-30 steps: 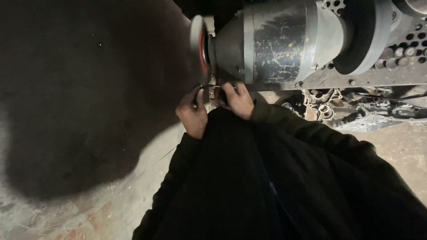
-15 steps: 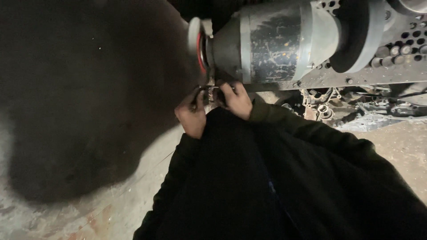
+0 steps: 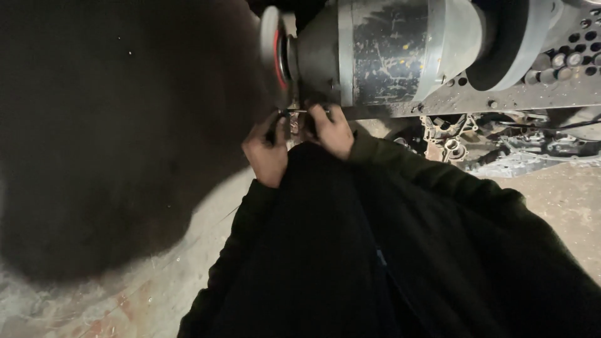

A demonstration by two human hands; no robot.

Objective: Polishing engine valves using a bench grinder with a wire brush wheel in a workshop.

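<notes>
Floor (image 3: 125, 125): big dark patch fills the left half, too dim to read texture. Lower left edge turns pale, gritty concrete with reddish stains; right side is bare tan concrete.

Dark sleeves and torso (image 3: 388, 250) block the whole lower centre, matte black fabric, cut off by the bottom edge.

Bench grinder motor (image 3: 394, 50): grey cylindrical housing, scuffed and paint-flecked, top cut off by the frame. Sits on a perforated metal plate (image 3: 563, 69), round holes, running off to the right. Grinding disc (image 3: 274, 53) at the motor's left end, seen edge-on, pale rim with a red band near the hub.

Cast metal scrap parts (image 3: 447, 141) lie on the floor under the plate, shapes jumbled in shadow.

Left hand (image 3: 268, 150) just below the disc, fingers curled shut around a small dark piece (image 3: 282, 125); can't make out what it is. Right hand (image 3: 332, 128) touching the underside of the motor, fingers bent and pinched on the same small piece. Hands near each other, thin gap between them. The piece is mostly hidden by fingers and shadow, directly beneath the disc.
</notes>
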